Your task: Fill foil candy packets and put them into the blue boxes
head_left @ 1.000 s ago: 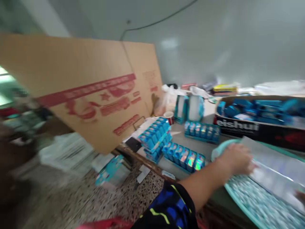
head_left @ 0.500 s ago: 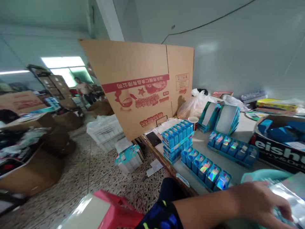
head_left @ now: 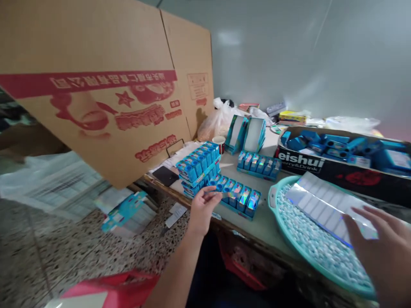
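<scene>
My left hand (head_left: 204, 207) is closed in a pinch at the near row of small blue boxes (head_left: 239, 194). From its fingertips a thin, shiny strip (head_left: 231, 195), like a sticker, reaches over the boxes. Some boxes there have a holographic film on the front; others show a round hole. My right hand (head_left: 382, 239) has its fingers spread over a sheet of silvery stickers (head_left: 324, 205). That sheet lies across a teal basin (head_left: 272, 201) full of small pale-blue pieces. Whether the right fingertips touch the sheet is hard to tell.
Stacked blue box rows (head_left: 197, 164) stand left, beside a dark phone (head_left: 165, 176). Behind are another row (head_left: 258, 166), a paper cup (head_left: 219, 143) and folded display cards (head_left: 254, 134). A black carton (head_left: 340, 173) holds blue boxes. Large cardboard (head_left: 128, 47) stands upright at left.
My view has swung right. The left hand has moved from the basin to the near box row, now with a strip in its fingers. My right hand has come into view over the sheet.
</scene>
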`<state>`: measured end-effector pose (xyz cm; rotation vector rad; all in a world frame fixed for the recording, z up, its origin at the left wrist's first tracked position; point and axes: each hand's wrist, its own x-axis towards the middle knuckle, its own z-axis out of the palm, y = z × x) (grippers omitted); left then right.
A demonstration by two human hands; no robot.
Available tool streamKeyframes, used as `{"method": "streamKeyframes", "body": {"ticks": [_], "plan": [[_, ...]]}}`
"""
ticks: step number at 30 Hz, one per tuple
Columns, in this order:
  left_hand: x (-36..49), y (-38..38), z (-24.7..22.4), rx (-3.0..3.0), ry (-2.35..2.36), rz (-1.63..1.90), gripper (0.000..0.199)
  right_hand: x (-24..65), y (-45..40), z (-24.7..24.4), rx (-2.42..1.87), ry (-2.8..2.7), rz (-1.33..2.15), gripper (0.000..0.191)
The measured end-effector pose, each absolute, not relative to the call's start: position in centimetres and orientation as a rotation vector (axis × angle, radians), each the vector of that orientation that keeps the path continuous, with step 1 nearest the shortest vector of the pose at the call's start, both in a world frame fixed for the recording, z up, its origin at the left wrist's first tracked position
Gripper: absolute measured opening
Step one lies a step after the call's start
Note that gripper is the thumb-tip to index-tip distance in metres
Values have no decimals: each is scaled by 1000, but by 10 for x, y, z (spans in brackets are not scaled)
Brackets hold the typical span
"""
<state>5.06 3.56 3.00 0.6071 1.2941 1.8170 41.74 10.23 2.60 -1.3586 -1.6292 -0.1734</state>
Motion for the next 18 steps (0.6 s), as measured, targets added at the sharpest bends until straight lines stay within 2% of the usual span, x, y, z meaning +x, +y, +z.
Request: {"method": "streamKeyframes", "body": {"ticks": [4, 9, 11, 14, 18], "plan": [[37, 31, 27, 523, 1217, 1815, 52, 319, 79, 39, -1042, -1852, 314, 27], [32, 37, 23, 502, 1098, 1785, 51, 214, 92, 39, -820, -1933, 993, 55], [28, 37, 20, 563, 1105, 1739, 51, 197, 100, 39, -787, -1927, 1001, 58], [19, 31, 15, 751, 1178, 1640, 56, 188, 105, 47, -730, -2101, 778, 53], [8, 11, 13, 968, 1254, 1503, 66, 184, 101, 61, -585, -2499, 639, 15]]}}
